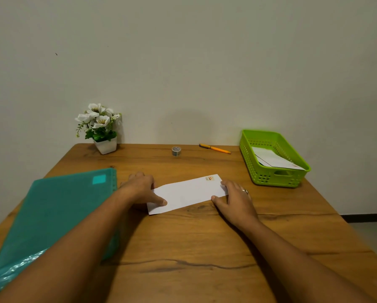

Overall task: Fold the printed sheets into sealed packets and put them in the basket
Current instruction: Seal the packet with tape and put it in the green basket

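The table (194,248) carries all the items. A teal plastic folder (58,211) lies flat at 9 o'clock, partly under the left forearm. The green basket (248,158) stands at 2 o'clock near the far edge and already holds at least one folded white packet (275,159). The sheet in work (187,193) lies at the table centre, folded to a long narrow strip with its long axis running from 8 o'clock to 2 o'clock and a small printed mark at its far right corner. A potted plant (100,125) stands at 11 o'clock. The left hand (141,188) rests on the strip's left end with the thumb laid flat on top. The right hand (235,200) rests on the right end, fingers on the paper and thumb at the near edge. Both hands appear fairly flat and pressing, not gripping; whether any finger is under the paper cannot be told. A pen (214,148) lies at 1 o'clock and a tape roll (176,151) at 12 o'clock, both untouched. Judged step: creasing and flattening the fold. No tape shows on the strip, so the next move probably calls for reaching to 12 o'clock for the roll while one hand keeps the fold closed
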`<control>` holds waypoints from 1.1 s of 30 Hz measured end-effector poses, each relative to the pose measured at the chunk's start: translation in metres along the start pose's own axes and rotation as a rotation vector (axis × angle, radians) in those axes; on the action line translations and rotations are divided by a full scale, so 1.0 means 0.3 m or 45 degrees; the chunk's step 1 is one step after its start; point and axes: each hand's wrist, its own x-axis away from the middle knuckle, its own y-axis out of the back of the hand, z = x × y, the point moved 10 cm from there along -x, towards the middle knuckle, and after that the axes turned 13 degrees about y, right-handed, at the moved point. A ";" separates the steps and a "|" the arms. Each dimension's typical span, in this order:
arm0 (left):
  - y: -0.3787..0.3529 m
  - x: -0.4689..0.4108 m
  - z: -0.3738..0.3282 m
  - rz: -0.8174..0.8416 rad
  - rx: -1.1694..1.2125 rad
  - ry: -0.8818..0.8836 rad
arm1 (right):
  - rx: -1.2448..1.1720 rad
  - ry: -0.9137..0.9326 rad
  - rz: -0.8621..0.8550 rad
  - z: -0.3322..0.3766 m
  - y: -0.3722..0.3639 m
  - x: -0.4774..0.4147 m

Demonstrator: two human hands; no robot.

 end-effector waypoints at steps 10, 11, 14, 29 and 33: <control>0.000 0.045 0.012 0.139 0.606 -0.031 | -0.193 -0.142 0.026 -0.022 0.019 0.007; 0.007 0.050 0.018 0.139 0.679 -0.059 | -0.229 -0.167 0.018 -0.026 0.027 0.002; 0.044 0.072 0.028 0.147 0.900 -0.197 | -0.489 -0.262 -0.082 -0.053 0.048 -0.020; 0.076 0.070 0.104 0.072 1.628 0.036 | -1.194 -0.381 -0.314 -0.098 0.126 -0.016; 0.164 0.044 0.026 -0.017 1.719 -0.030 | -1.270 -0.402 -0.369 -0.135 0.196 0.001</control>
